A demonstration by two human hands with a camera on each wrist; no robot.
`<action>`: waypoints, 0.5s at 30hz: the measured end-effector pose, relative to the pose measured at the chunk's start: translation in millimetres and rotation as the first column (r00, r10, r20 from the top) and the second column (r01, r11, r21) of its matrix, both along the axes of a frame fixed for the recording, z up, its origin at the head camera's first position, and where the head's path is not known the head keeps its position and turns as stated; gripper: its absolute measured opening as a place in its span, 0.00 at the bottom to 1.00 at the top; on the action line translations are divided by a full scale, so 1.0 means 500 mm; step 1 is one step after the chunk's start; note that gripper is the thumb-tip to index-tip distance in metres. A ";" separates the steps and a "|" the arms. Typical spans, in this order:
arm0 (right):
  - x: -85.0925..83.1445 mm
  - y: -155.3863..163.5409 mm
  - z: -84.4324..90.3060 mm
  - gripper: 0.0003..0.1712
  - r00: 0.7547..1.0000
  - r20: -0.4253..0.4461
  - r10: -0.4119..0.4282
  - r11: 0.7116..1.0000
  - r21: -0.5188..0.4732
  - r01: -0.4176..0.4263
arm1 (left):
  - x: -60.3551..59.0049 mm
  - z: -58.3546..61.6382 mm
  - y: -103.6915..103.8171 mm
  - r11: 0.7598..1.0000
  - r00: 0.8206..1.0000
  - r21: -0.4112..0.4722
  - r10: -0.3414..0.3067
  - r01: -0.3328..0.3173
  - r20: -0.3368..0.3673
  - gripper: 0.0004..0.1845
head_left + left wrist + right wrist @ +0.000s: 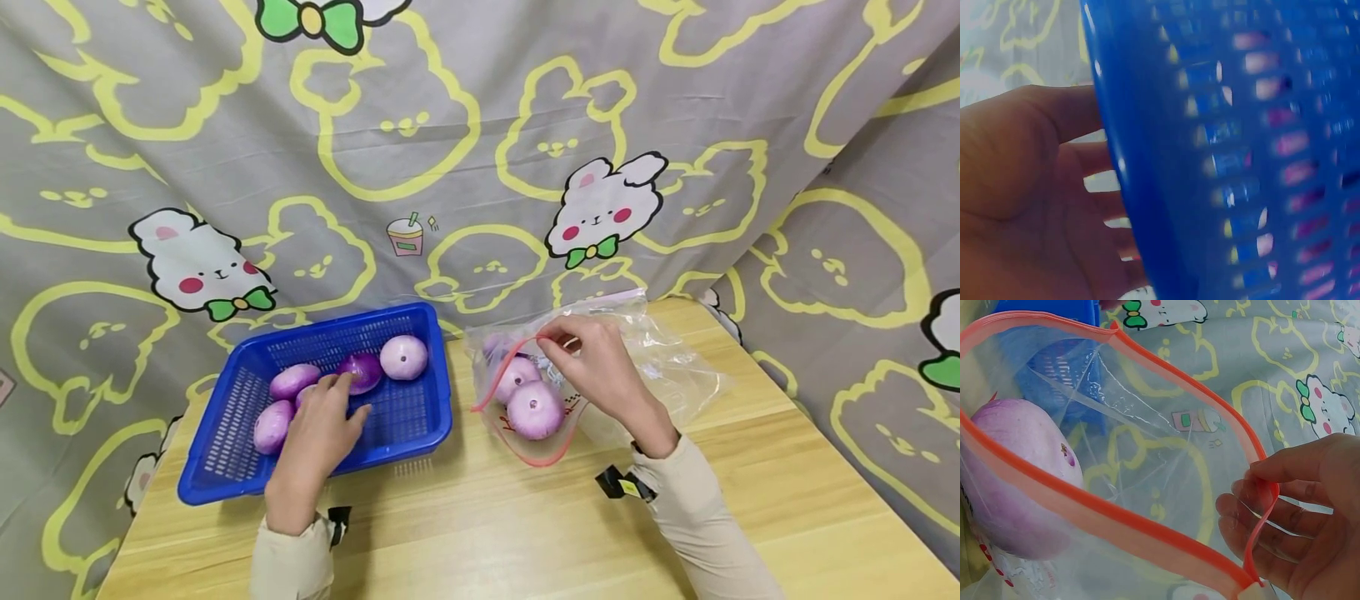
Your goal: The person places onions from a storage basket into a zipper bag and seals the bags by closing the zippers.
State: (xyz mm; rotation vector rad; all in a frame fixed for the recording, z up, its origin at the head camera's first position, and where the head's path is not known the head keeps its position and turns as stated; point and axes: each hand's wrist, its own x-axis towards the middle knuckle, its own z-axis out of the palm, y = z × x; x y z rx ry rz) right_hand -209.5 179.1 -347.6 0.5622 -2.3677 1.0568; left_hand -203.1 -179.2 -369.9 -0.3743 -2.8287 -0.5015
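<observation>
Rabbit-print cloth (480, 142) hangs behind a pale wooden table (525, 517) where both hands work. The left hand (318, 437) reaches into the blue basket (420, 433), fingers loosely spread over the onions there and the fingertips at a dark purple onion (363, 371); whether it has a grip yet cannot be told, and the left wrist view shows only an open palm beside the basket wall. Other pale onions (403, 357) lie just ahead and to the left of that hand. The right hand (600, 367) pinches the red-edged rim of a clear plastic bag (660, 367), holding its mouth wide toward the basket. Onions in the bag (534, 408) already sit just left of the right wrist. To do this well, the left hand should probably wrap the onion fully before lifting, since the skins look smooth, while the right hand holds the rim high and taut so the mouth does not sag.
</observation>
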 end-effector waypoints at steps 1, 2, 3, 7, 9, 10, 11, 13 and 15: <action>0.000 -0.001 0.001 0.03 1.000 0.001 0.001 1.000 0.002 -0.001 | 0.003 0.003 -0.008 1.000 1.000 -0.013 0.018 -0.018 0.020 0.23; 0.000 -0.001 0.001 0.03 1.000 0.002 0.002 1.000 0.003 -0.002 | 0.005 0.006 -0.016 0.999 0.998 -0.021 0.037 -0.036 0.047 0.22; 0.000 -0.002 0.001 0.03 1.000 0.004 0.003 1.000 0.004 -0.003 | 0.008 0.009 -0.023 0.998 0.994 -0.032 0.062 -0.060 0.086 0.21; -0.001 -0.003 0.001 0.02 1.000 0.005 0.003 1.000 0.004 -0.003 | 0.017 0.015 -0.046 0.979 0.939 -0.106 0.196 -0.173 0.283 0.21; -0.002 -0.003 0.001 0.02 1.000 0.005 0.002 1.000 0.002 -0.003 | 0.016 0.013 -0.056 0.967 0.904 -0.126 0.250 -0.220 0.346 0.23; -0.002 -0.003 0.000 0.02 1.000 0.005 0.002 1.000 0.002 -0.002 | 0.014 0.012 -0.061 0.962 0.890 -0.131 0.272 -0.240 0.365 0.24; -0.002 -0.003 0.000 0.02 1.000 0.006 0.003 1.000 0.001 -0.003 | 0.012 0.009 -0.066 0.958 0.882 -0.130 0.286 -0.256 0.374 0.24; -0.002 -0.004 -0.001 0.02 1.000 0.007 0.004 1.000 0.000 -0.004 | 0.007 0.003 -0.076 0.953 0.867 -0.123 0.303 -0.277 0.396 0.24; -0.002 -0.004 -0.002 0.02 1.000 0.008 0.005 1.000 0.002 -0.005 | 0.003 -0.002 -0.083 0.952 0.852 -0.116 0.306 -0.284 0.424 0.25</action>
